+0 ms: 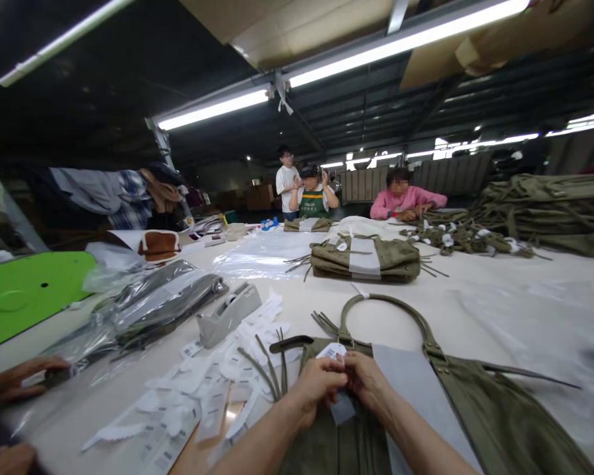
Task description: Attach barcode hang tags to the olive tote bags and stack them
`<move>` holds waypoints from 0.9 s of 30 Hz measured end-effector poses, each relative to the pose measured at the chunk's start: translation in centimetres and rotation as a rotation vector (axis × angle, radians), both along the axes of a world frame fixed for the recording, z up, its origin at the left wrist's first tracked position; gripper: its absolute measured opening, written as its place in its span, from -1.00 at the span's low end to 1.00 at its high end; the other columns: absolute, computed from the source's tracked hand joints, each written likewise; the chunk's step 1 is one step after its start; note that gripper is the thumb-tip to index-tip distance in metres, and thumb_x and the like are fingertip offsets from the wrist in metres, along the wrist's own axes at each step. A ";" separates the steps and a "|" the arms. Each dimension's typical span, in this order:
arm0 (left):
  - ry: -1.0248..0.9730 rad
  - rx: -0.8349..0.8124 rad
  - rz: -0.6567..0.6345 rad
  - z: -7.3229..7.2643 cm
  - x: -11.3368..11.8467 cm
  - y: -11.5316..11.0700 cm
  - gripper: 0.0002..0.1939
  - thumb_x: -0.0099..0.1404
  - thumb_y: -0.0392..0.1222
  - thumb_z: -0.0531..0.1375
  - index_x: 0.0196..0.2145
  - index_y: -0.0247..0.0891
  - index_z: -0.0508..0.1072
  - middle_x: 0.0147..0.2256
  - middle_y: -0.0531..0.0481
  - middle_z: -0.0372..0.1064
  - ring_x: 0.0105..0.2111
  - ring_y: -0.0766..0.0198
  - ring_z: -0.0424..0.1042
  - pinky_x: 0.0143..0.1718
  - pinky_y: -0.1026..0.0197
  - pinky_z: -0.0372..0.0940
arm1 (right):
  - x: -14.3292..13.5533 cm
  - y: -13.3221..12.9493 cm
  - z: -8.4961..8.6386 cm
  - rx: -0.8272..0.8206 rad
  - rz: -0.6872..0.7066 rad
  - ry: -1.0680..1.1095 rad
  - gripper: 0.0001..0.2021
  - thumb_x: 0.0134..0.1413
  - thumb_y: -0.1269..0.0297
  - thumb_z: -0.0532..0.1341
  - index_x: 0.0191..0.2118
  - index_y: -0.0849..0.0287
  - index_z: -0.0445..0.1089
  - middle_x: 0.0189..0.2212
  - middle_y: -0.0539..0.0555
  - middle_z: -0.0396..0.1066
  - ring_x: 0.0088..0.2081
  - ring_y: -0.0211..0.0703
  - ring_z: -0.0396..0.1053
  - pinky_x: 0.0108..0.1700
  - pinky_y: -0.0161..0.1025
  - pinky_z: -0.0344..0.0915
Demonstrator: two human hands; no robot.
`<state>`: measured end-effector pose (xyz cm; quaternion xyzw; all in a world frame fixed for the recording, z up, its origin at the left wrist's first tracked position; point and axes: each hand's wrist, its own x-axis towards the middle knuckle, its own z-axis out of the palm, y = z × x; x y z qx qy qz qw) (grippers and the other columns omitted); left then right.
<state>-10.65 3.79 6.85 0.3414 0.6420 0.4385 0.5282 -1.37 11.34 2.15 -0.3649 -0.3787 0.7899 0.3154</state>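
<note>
Tag (332, 349) is at the top edge of the near bag (495, 396), by one end of the handle (400, 301). From my remote seat I read the left hand (317, 389) as grasping it, fingers bent in a pinch. The right hand (369, 379) meets it there with fingers curled; whatever lies between them is hidden, so I cannot tell whether they grip.

My worry is the small hold: a slack pinch could drop the tag, perhaps among the loose tags (175, 402), where I would struggle to pick it out. Pulling too hard might crease or tear it. Thin straps (264, 366) stick out beside the left hand and could snag. The right forearm crosses the grey band (410, 376), so a careless sweep might shift it.

Around me, the dispenser (235, 313) stands on the counter (297, 300) behind the loose tags, blocking reach that way. Left of it lies a plastic-wrapped bundle (168, 297), with a co-worker's hand (20, 379) at the far left edge; I would avoid swinging out there. Ahead, a banded bag (396, 257) lies beyond the handle, with clear film (262, 254) to its left.
</note>
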 end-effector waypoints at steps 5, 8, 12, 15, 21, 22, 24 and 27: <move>-0.034 0.041 0.070 -0.5 -0.3 0.0 -0.63 -0.21 -0.11 0.25 -0.39 -0.35 0.41 -0.67 0.07 0.23 -0.72 0.45 0.12 -0.71 0.37 -0.10 | 0.0 -0.6 0.9 -0.163 -0.102 0.008 -0.89 -0.24 0.49 0.20 -0.54 0.22 0.22 -0.71 -0.09 0.21 -0.69 -0.40 0.17 -0.62 -0.46 0.12; -0.132 0.082 0.097 -0.6 -0.5 0.0 -0.59 -0.20 -0.03 0.24 -0.40 -0.36 0.39 -0.64 0.05 0.25 -0.73 0.45 0.10 -0.72 0.36 -0.11 | 0.3 -1.0 1.6 -0.145 -0.060 -0.028 -0.94 -0.15 0.41 0.18 -0.47 0.22 0.25 -0.63 -0.03 0.30 -0.65 -0.38 0.25 -0.63 -0.47 0.11; -0.151 0.113 0.122 -0.2 -1.1 0.0 -0.56 -0.17 0.06 0.23 -0.44 -0.37 0.36 -0.62 0.06 0.23 -0.74 0.47 0.09 -0.72 0.36 -0.15 | 0.5 -1.0 1.2 0.048 -0.060 -0.219 -0.91 -0.13 0.39 0.13 -0.40 0.24 0.30 -0.59 0.00 0.31 -0.61 -0.33 0.29 -0.62 -0.44 0.10; -0.045 0.099 0.129 0.3 -1.6 -1.2 -0.54 -0.13 0.08 0.22 -0.38 -0.38 0.38 -0.64 0.10 0.20 -0.74 0.47 0.07 -0.71 0.36 -0.14 | 1.1 -0.8 1.1 0.284 -0.121 -0.299 -0.85 -0.18 0.44 0.12 -0.37 0.25 0.34 -0.49 0.04 0.37 -0.46 -0.25 0.34 -0.46 -0.36 0.24; 0.454 0.047 0.032 1.9 -2.4 -6.9 -0.51 0.02 -0.03 0.21 -0.11 -0.33 0.40 -0.32 -0.09 0.41 -0.50 0.30 0.32 -0.51 0.28 0.19 | 4.1 -1.1 2.8 0.754 -0.090 -0.677 -0.84 -0.10 0.42 0.12 -0.33 0.18 0.38 -0.27 0.08 0.41 -0.17 -0.14 0.30 -0.08 -0.25 0.17; 0.546 0.069 0.013 2.0 -2.4 -7.7 -0.52 0.04 -0.05 0.20 -0.09 -0.32 0.40 -0.21 -0.13 0.39 -0.36 0.23 0.37 -0.38 0.23 0.25 | 4.3 -1.4 3.0 0.778 -0.046 -0.727 -0.85 -0.08 0.40 0.13 -0.32 0.18 0.38 -0.25 0.09 0.40 -0.15 -0.13 0.29 -0.06 -0.24 0.15; 0.685 0.123 -0.046 1.9 -2.2 -8.8 -0.55 0.07 -0.10 0.18 -0.07 -0.31 0.40 -0.04 -0.17 0.31 -0.11 0.11 0.33 -0.09 0.13 0.22 | 4.5 -2.6 3.1 0.887 0.091 -0.861 -0.82 -0.01 0.28 0.14 -0.26 0.20 0.37 -0.23 0.14 0.37 -0.15 -0.09 0.28 -0.06 -0.20 0.13; 0.757 0.165 -0.086 1.5 -1.3 -9.5 -0.58 0.07 -0.17 0.17 -0.08 -0.29 0.41 0.02 -0.16 0.27 0.04 0.07 0.21 0.11 0.05 0.06 | 3.7 -5.2 2.7 1.134 0.251 -1.120 -0.61 0.01 0.04 0.13 -0.17 0.28 0.33 -0.21 0.24 0.33 -0.14 0.02 0.26 -0.10 -0.12 0.15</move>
